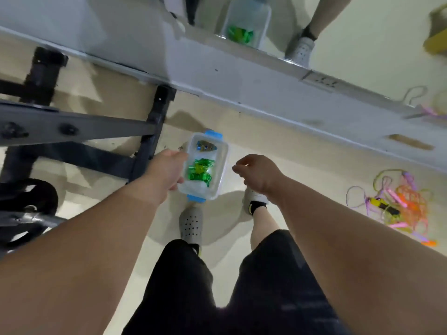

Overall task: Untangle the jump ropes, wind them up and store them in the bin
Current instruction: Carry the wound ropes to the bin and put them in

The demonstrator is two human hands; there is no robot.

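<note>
While left grip (167,172) clasps left rim of clear bin (225,163), mid-frame, right grip (256,172) hangs just beside it, fingers loosely curled, empty. Green wound rope (200,171) and blue-olive rope (206,146) lie inside. Tangled ropes (399,206) on floor (314,189), right edge. My guess: between ropes. Next: reach tangle, free one strand. No writing legible.
</note>
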